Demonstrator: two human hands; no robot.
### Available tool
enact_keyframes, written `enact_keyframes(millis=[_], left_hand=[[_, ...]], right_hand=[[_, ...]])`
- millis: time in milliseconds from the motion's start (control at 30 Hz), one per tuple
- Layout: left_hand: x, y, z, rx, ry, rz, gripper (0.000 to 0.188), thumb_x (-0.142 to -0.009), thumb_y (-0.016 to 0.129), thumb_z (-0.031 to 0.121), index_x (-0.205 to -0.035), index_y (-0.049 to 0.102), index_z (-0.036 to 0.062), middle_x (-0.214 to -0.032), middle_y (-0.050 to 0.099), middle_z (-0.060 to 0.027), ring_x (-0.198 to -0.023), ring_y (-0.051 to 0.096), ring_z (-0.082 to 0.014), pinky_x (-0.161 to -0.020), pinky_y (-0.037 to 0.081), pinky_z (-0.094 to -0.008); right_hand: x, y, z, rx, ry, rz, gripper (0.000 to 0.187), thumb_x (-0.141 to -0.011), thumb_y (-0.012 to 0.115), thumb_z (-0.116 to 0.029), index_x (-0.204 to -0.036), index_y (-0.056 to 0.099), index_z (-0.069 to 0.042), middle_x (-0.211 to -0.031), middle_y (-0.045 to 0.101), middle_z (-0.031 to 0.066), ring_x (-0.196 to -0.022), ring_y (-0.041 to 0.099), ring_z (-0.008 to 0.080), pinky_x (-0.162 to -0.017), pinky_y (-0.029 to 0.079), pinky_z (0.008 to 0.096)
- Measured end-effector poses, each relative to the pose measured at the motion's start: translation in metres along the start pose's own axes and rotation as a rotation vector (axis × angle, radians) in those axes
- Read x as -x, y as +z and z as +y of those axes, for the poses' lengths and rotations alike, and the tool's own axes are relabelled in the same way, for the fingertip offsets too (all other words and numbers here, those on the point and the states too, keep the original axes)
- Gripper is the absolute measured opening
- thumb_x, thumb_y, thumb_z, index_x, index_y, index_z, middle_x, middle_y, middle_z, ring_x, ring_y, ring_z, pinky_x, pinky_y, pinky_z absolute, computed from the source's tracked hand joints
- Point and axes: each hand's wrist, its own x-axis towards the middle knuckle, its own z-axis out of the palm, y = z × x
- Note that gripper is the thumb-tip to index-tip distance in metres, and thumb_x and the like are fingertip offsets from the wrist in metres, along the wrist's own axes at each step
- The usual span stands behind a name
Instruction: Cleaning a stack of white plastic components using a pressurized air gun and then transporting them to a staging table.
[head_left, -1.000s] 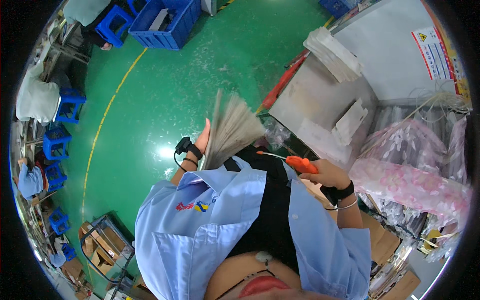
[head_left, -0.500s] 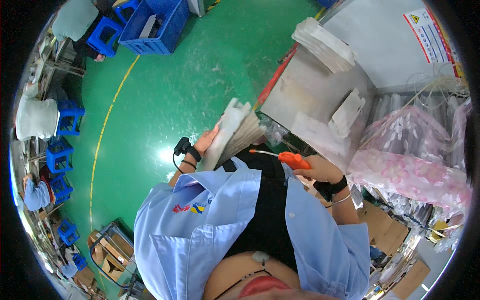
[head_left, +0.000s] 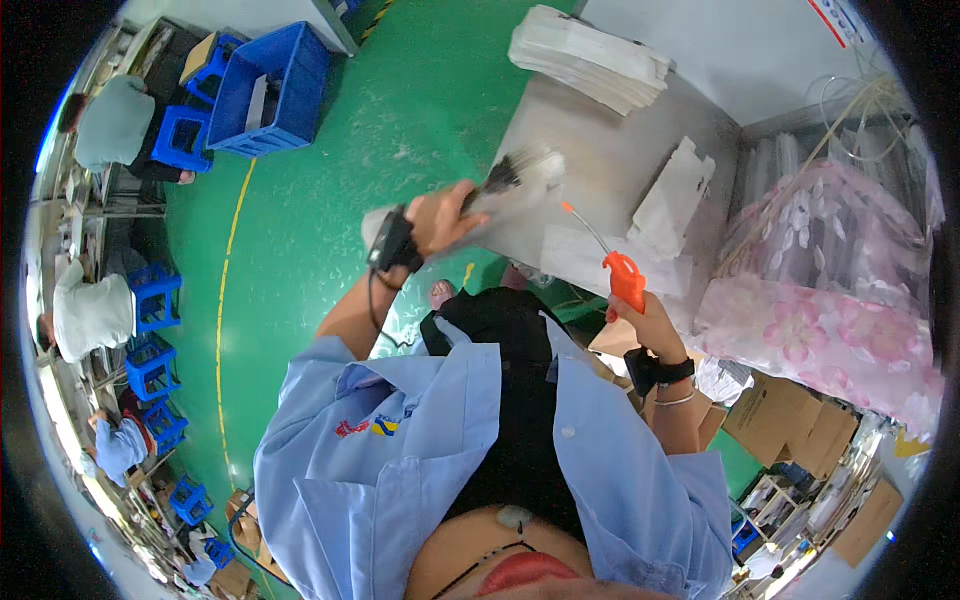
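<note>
My left hand (head_left: 440, 222) is closed around a stack of pale, flat strips (head_left: 543, 172), smeared by motion. Its far end is over the near-left part of the metal table (head_left: 610, 150), with a dark patch beside my fingers. In my right hand (head_left: 648, 325) is an orange air blow gun (head_left: 626, 280), its thin metal tube and orange tip pointing up and left toward the strips. The tip is apart from them. A similar white stack (head_left: 590, 60) lies at the table's far edge. A loose whitish piece (head_left: 675, 200) rests farther right, above a pale flat sheet (head_left: 610, 262).
Pink flowered plastic sheeting (head_left: 800, 340) hangs at the right, with cardboard boxes (head_left: 790, 420) below it. At the far left stand a blue crate (head_left: 300, 90) and several blue stools (head_left: 182, 138), where people sit at benches. White bits are scattered over the green floor (head_left: 400, 120).
My left hand has swung the strips upward, from near my body to the table's side. My right hand has moved right, and the blow gun now points upward more steeply.
</note>
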Motion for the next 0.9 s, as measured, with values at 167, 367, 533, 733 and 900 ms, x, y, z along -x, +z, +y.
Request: enact_keyframes(millis=[167,367,533,733,900], left_hand=[[-0.125,0.034,0.012,-0.342,0.232,0.044,0.040,-0.084,0.061,0.037,-0.111,0.051,0.0095,-0.098,0.061,-0.0148,-0.092,0.060,-0.0355,-0.075,0.050,-0.0444],[-0.207,0.089,0.000,-0.391,0.251,-0.016,0.042,-0.081,0.063,0.041,-0.108,0.052,0.0105,-0.099,0.060,-0.0122,-0.098,0.059,-0.0308,-0.083,0.047,-0.0429],[-0.220,0.093,0.015,-0.536,0.117,-0.087,0.051,-0.077,0.067,0.048,-0.107,0.054,0.0092,-0.105,0.059,-0.0099,-0.106,0.056,-0.0281,-0.091,0.042,-0.0429],[-0.207,0.097,0.022,-0.623,0.190,0.120,0.061,-0.072,0.068,0.054,-0.113,0.056,0.0109,-0.113,0.060,-0.0082,-0.114,0.051,-0.0266,-0.097,0.037,-0.0461],[-0.205,0.115,0.017,-0.551,0.116,0.159,0.067,-0.070,0.070,0.053,-0.121,0.055,0.0128,-0.110,0.063,-0.0067,-0.097,0.061,-0.0253,-0.087,0.045,-0.0389]], right_hand=[[-0.037,-0.057,0.061,-0.482,0.211,0.046,0.033,-0.093,0.056,-0.033,-0.086,0.059,-0.001,-0.074,0.061,0.0060,-0.068,0.059,0.0146,-0.068,0.049,0.0290],[-0.091,-0.052,0.113,-0.354,0.384,-0.250,0.034,-0.087,0.063,-0.036,-0.087,0.062,-0.003,-0.069,0.060,0.0021,-0.060,0.059,0.0110,-0.058,0.048,0.0249],[-0.106,-0.055,0.098,-0.358,0.296,-0.394,0.032,-0.086,0.065,-0.033,-0.091,0.063,-0.002,-0.080,0.062,0.0018,-0.074,0.057,0.0113,-0.071,0.045,0.0263],[-0.126,-0.100,0.059,-0.587,0.103,-0.326,0.026,-0.084,0.067,-0.019,-0.098,0.059,0.001,-0.083,0.062,0.0043,-0.080,0.060,0.0150,-0.077,0.047,0.0299],[-0.137,-0.116,0.061,-0.440,0.117,-0.326,0.026,-0.084,0.066,-0.019,-0.098,0.058,0.001,-0.083,0.061,0.0043,-0.080,0.060,0.0149,-0.077,0.047,0.0294]])
